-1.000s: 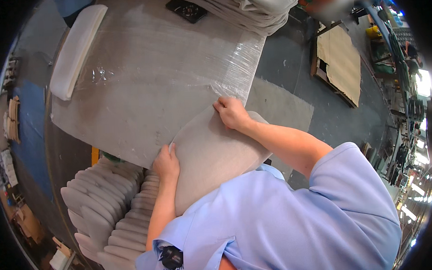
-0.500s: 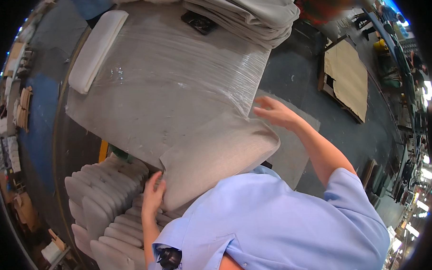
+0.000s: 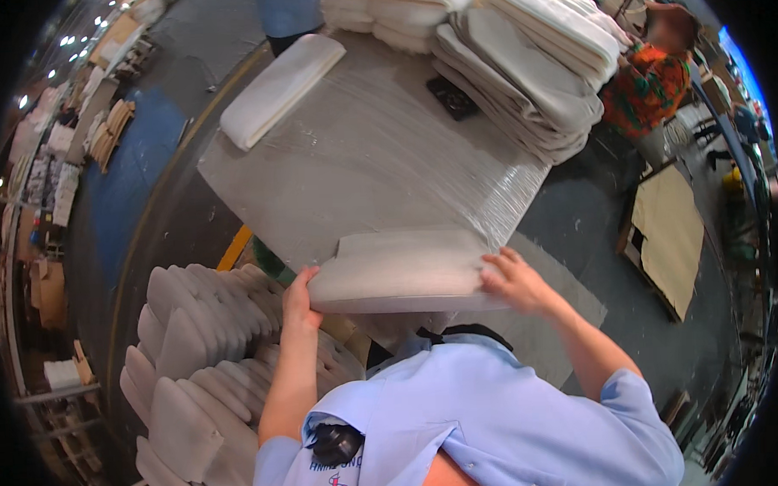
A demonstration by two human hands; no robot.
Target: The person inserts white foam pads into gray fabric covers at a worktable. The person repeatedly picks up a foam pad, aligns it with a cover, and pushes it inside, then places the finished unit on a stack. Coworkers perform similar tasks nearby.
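A pale grey fabric-covered cushion [image 3: 403, 264] lies across the near edge of the plastic-wrapped table [image 3: 344, 176], its seamed front edge toward me. My left hand [image 3: 301, 299] is closed on the cushion's left end, thumb up at the side. At the other end, my right hand [image 3: 519, 283] presses curled fingers against the cushion's right corner. The undersides of both grips are hidden. Several similar grey cushions [image 3: 195, 323] stand packed in rows to the left of my left forearm.
A white foam pad [image 3: 281, 88] lies on the table's far left. Folded grey covers [image 3: 529, 75] are heaped at the far right, beside a black object [image 3: 452, 98]. Another person [image 3: 653, 79] in a patterned top is beyond them. A cardboard-topped platform [image 3: 670, 233] sits on the floor, right.
Both hands have come in onto the cushion's ends; they were looser around it before. The cushion has turned, so its edge now runs straight across in front of me. The view has shifted.
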